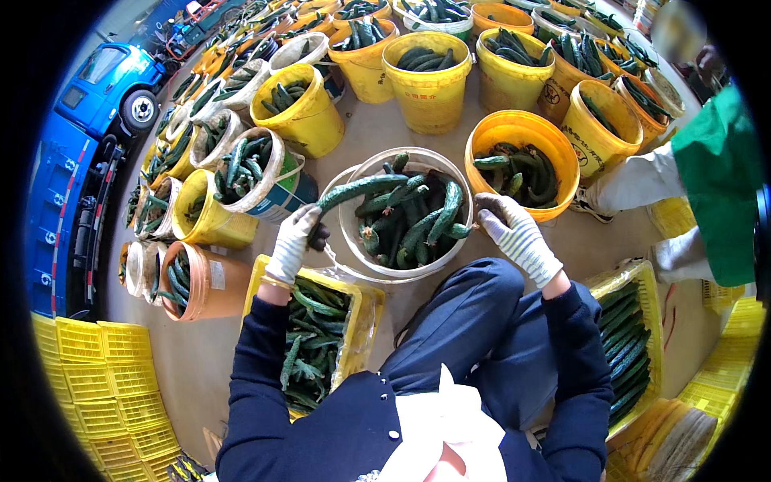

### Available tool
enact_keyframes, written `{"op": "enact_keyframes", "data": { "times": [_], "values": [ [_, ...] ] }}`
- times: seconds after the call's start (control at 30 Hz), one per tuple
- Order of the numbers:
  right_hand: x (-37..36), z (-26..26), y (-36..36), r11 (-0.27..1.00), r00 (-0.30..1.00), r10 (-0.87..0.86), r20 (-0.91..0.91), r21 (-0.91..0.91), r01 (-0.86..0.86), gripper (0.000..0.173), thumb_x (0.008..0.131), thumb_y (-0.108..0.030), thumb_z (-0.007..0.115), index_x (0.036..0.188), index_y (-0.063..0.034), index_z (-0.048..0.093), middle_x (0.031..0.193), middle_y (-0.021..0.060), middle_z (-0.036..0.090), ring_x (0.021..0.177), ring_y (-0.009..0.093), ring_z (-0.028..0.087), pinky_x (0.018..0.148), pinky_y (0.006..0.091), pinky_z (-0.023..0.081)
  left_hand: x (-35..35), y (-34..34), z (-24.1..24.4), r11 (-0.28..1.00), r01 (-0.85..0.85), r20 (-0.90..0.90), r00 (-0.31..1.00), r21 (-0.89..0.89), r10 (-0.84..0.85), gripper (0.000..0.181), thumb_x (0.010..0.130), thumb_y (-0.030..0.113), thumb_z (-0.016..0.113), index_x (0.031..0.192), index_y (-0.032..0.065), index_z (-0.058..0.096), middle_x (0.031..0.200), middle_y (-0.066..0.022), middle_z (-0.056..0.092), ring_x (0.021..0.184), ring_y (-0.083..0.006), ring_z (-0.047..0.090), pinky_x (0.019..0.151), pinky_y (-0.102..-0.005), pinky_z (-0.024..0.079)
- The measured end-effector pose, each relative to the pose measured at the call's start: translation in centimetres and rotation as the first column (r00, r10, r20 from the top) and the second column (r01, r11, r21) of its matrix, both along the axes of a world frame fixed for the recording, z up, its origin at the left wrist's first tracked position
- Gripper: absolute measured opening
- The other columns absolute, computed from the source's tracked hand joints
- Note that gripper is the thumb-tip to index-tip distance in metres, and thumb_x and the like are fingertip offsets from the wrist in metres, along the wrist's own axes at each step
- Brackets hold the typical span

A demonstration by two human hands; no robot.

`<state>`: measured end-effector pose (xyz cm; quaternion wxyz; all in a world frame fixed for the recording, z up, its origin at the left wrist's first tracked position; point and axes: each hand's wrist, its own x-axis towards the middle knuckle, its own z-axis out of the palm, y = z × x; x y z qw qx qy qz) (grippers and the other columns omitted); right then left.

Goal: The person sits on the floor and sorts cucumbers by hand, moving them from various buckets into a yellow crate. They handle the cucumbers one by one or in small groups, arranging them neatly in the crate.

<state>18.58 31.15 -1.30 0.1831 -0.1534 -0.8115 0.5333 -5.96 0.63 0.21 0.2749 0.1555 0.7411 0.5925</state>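
My left hand (295,241), in a striped white glove with dark fingers, grips one end of a long green cucumber (361,187). The cucumber slants over a white bucket (397,279) half full of curved, bumpy cucumbers (415,223). My right hand (518,232), gloved the same way, hovers between that bucket and an orange bucket (518,123). Its fingertips are close to the orange rim and to a cucumber end with a dried blossom; whether they pinch anything is unclear. Dark curved cucumbers (530,172) lie inside the orange bucket.
Yellow crates of cucumbers stand left (367,319) and right (647,355) of my knees. Many filled buckets (427,90) curve around ahead. Someone in a green apron (717,187) stands at right. Stacked yellow crates (108,379) and a blue truck (108,84) are at left.
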Motion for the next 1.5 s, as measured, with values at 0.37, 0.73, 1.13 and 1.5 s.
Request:
{"op": "enact_keyframes", "data": {
  "times": [0.37,0.73,1.13,1.5],
  "values": [
    [0.9,-1.8,1.0,0.991,0.994,-0.108,0.029,0.086,0.105,0.028,0.088,-0.017,0.057,0.112,-0.0016,0.058,0.104,0.0176,0.061,0.097,0.03,0.059,0.086,0.0338,0.045,8.4,12.7,-6.3,0.711,0.125,-0.583,0.483,-0.693,-0.653,0.034,0.081,0.03,0.061,0.104,0.0056,0.056,0.093,-0.0165,0.061,0.09,-0.0325,0.06,0.077,-0.0422,0.049],
    [0.9,-1.3,1.2,0.922,0.988,-0.15,0.027,0.365,0.13,0.026,0.087,-0.017,0.056,0.108,-0.0018,0.059,0.101,0.0185,0.061,0.094,0.034,0.058,0.084,0.0367,0.046,5.3,12.0,-5.5,0.989,0.101,-0.623,0.768,-0.108,-0.146,0.025,0.083,0.014,0.065,0.103,0.0016,0.057,0.086,-0.0119,0.062,0.075,-0.0218,0.059,0.071,-0.0332,0.048],
    [0.6,-0.3,-0.1,0.963,0.987,-0.146,-0.073,0.217,0.159,0.026,0.087,-0.014,0.057,0.109,-0.0014,0.059,0.099,0.0182,0.061,0.091,0.033,0.06,0.081,0.0361,0.048,4.6,-5.7,8.0,0.852,0.075,-0.52,0.764,-0.518,-0.383,0.034,0.084,0.022,0.063,0.111,0.0023,0.058,0.102,-0.0151,0.061,0.096,-0.0289,0.06,0.086,-0.0355,0.046],
    [2.1,-0.2,0.6,0.882,0.984,-0.177,-0.025,0.439,0.17,0.026,0.086,-0.011,0.059,0.11,-0.0006,0.058,0.1,0.0186,0.061,0.091,0.033,0.06,0.08,0.0338,0.048,4.5,16.0,-10.0,0.472,0.265,-0.232,0.611,-0.841,-0.757,0.04,0.08,0.038,0.055,0.083,-0.0007,0.067,0.084,-0.0248,0.064,0.082,-0.0393,0.062,0.076,-0.045,0.049]
  ]
}}
